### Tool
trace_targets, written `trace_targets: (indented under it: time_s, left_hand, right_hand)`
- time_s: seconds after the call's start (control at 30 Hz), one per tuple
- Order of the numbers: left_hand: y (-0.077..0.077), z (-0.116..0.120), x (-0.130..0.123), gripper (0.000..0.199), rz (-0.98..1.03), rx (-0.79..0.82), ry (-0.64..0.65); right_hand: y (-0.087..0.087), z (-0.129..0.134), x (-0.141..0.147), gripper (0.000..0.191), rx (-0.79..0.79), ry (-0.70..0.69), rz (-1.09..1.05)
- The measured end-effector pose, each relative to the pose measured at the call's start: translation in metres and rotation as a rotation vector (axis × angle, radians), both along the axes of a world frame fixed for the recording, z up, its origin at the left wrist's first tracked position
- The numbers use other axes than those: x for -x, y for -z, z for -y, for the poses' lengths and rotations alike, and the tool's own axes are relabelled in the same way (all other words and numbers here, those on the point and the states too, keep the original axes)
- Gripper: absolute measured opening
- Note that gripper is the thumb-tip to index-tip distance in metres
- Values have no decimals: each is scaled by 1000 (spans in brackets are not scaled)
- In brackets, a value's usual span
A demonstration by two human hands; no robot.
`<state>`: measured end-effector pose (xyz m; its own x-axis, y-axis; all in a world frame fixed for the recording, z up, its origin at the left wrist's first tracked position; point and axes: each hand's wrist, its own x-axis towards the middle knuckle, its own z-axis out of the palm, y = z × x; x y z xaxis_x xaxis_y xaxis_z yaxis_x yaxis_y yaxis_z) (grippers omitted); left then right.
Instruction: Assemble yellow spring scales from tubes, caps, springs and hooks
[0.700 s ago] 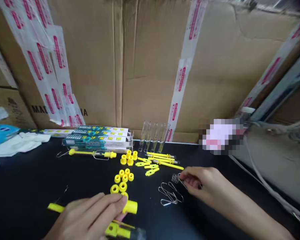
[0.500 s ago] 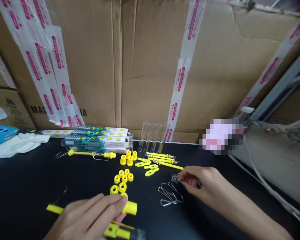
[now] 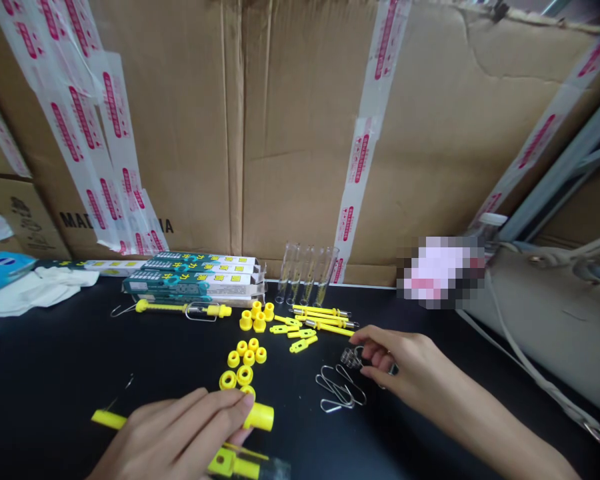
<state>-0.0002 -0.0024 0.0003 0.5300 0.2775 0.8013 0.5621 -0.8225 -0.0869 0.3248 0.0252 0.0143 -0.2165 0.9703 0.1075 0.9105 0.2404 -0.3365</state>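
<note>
My left hand is closed around a yellow cylindrical cap, which sticks out past the fingertips. Below it lies a clear tube with a flat yellow piece inside, partly under the same hand. A yellow rod with a thin wire hook shows left of that hand. My right hand hovers over a small pile of coiled wire springs, fingers curled but apart, fingertips at the pile. Bent wire hooks lie just left of it. Yellow collars stand in front of my left hand.
Yellow rods with metal ends, small flat yellow pieces and upright clear tubes stand behind. An assembled spring scale lies before stacked boxes. A large carton closes off the back; a bag sits at right.
My right hand has shifted slightly left over the springs, and its index finger and thumb have parted. My left hand and the yellow cap stay put.
</note>
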Motion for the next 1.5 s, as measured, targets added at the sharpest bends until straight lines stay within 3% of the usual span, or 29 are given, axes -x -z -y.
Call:
trace_targets:
  time_s: [0.37, 0.57, 0.73, 0.9, 1.13, 1.5]
  left_hand:
    - [1, 1, 0, 21, 15, -14, -9]
    - [-1, -1, 0, 21, -16, 1, 12]
    - [0, 0, -1, 34, -17, -6, -25]
    - [2, 0, -1, 36, -23, -38, -29]
    - [-1, 1, -1, 36, -35, -38, -63]
    - [-6, 2, -4, 31, -34, -47, -65]
  right_hand:
    - [1, 0, -5, 23, -25, -50, 90]
    - [-14, 1, -11, 31, -31, -63, 51]
    - [-17, -1, 12, 32, -171, -274, -42]
    - [-16, -19, 44, 39, -315, -442, 261]
    - [-6, -45, 50, 43, -365, -502, 418]
    - [7, -35, 59, 48, -376, -478, 517]
